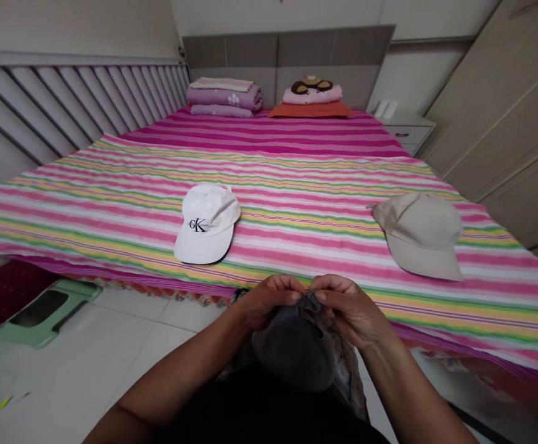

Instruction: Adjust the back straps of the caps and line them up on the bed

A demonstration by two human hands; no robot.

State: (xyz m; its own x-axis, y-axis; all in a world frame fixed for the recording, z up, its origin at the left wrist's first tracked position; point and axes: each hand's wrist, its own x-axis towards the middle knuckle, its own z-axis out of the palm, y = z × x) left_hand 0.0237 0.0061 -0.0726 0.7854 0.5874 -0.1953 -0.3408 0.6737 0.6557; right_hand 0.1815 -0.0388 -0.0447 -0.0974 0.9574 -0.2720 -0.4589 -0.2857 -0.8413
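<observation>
A dark grey cap [292, 348] hangs in front of my body at the bed's near edge. My left hand [273, 299] pinches one side of its gathered upper part, which looks like the back strap. On the other side, my right hand [350, 308] grips the same bit of cloth, fingertips almost meeting those of the left. What lies between the fingertips is too small to make out. Beyond my hands, a white cap [208, 216] with black lettering rests on the striped sheet, brim toward me. A beige cap [421, 231] lies farther right, its brim also facing the near edge.
The bed [278, 176] has striped covers. Folded purple bedding [225, 98] and a pink and orange stack [313, 102] sit by the headboard [292, 61]. A slatted rail [79, 102] runs along the left. A green stool [42, 314] stands on the tiled floor, lower left.
</observation>
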